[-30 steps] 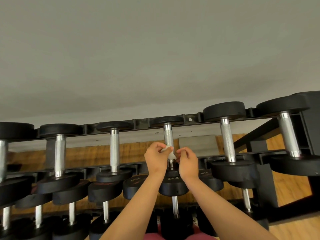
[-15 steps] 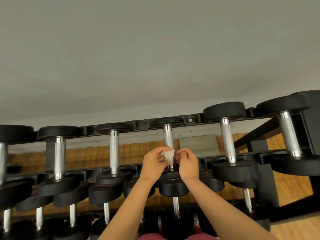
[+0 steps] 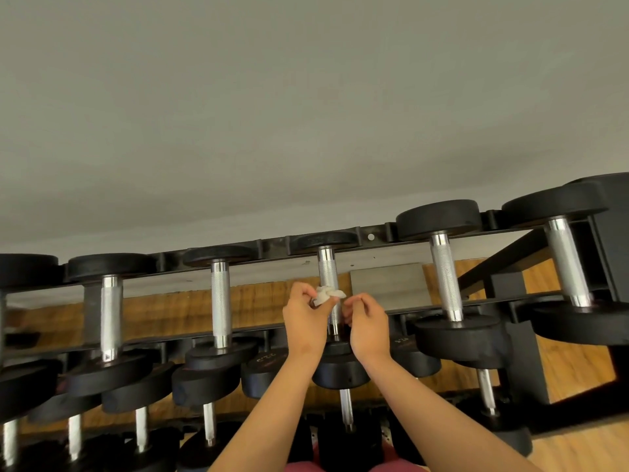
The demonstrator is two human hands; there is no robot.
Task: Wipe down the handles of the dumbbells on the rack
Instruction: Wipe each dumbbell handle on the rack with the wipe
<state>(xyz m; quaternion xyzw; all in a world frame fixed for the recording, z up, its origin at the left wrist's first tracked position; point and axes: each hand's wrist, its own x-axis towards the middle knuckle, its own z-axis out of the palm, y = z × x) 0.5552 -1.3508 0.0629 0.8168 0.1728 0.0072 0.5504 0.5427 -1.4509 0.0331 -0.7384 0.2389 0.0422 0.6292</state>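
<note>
Rack [image 3: 371,237]: black metal, with its rear rail above the fingers [image 3: 308,294] and its front rail just below them.
Top tier: dumbbells lie across both rails, one black head on each, with the knurled steel handles spanning the gap.
Middle dumbbell [image 3: 326,270]: its handle runs between the two sets of fingers.
Left of the fingers: near-left dumbbell [image 3: 221,301], then far-left dumbbell [image 3: 110,301]; another is cut off by the frame edge.
Right of the fingers: near-right dumbbell [image 3: 444,277] and far-right dumbbell [image 3: 566,267], both with bigger heads.
Lower tier: more dumbbells, with the lower dumbbell [image 3: 345,410] straight below the fingers.

Approx 12 dumbbells [image 3: 220,301], 1 cloth [image 3: 325,294].
</note>
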